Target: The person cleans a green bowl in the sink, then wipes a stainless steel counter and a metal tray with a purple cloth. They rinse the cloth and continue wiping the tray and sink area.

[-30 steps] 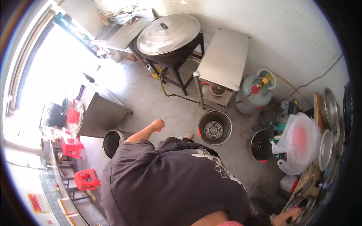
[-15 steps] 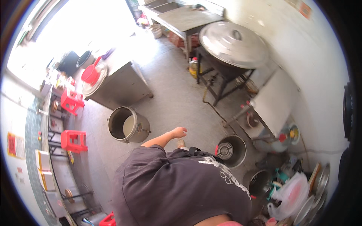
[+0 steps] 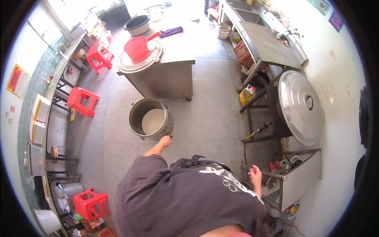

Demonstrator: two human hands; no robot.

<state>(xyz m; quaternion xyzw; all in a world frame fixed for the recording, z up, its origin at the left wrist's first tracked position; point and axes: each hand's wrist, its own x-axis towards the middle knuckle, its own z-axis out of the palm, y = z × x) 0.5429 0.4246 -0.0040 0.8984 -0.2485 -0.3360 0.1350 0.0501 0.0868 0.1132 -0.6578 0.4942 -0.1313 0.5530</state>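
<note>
My left hand (image 3: 165, 141) is in front of me, its fingers curled in. It overlaps the near right edge of a tall metal pot (image 3: 170, 122) on the floor; whether it touches the pot I cannot tell. Inside the pot shows a pale round surface (image 3: 153, 121), either the bottom or some liquid. On my right side, my right hand (image 3: 256, 175) hangs beside a low metal rack (image 3: 299, 179), fingers apart and holding nothing. Beyond the pot is a metal cabinet (image 3: 166, 81), bearing a round lid (image 3: 124, 65) with a red long-handled dipper (image 3: 135, 46) on it.
Red plastic stools (image 3: 83, 100) line the left side by a long shelf. On the right, a large domed lid (image 3: 298, 110) covers a wok stove with a black frame. A yellow oil bottle (image 3: 246, 94) stands by its leg. Steel sinks (image 3: 250, 16) are at the far right.
My view has turned rightward, and the pot now lies just beyond my left hand. My right hand has come into sight. The dark pots formerly at lower right are mostly out of sight.
</note>
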